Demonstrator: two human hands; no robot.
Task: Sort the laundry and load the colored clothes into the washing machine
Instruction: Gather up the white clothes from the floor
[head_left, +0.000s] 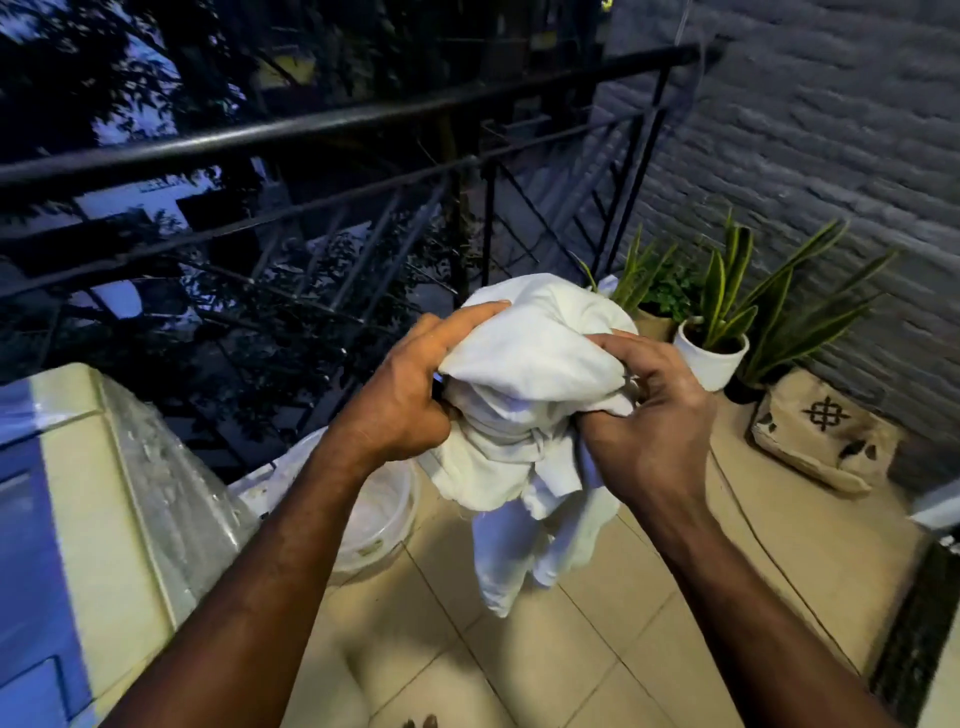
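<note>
Here, a sorting step: a white bundle is held up, not a colored one.

The white cloth (530, 395) is bunched in mid-air above the tiled floor (519, 649), its loose ends hanging down, with the left hand (410, 384) curled round its left side and the right hand (644, 410) gripping its right side, fingers dug into the folds. The washing machine (78, 509) stands at the left, its lid seemingly down, with a white basin (379, 514) on the floor beside it. Potted plants (711, 322) and a woven bag (821, 431) sit by the grey wall. Being white, this piece likely belongs aside, perhaps in the basin; the next move calls for setting it down away from the machine.
</note>
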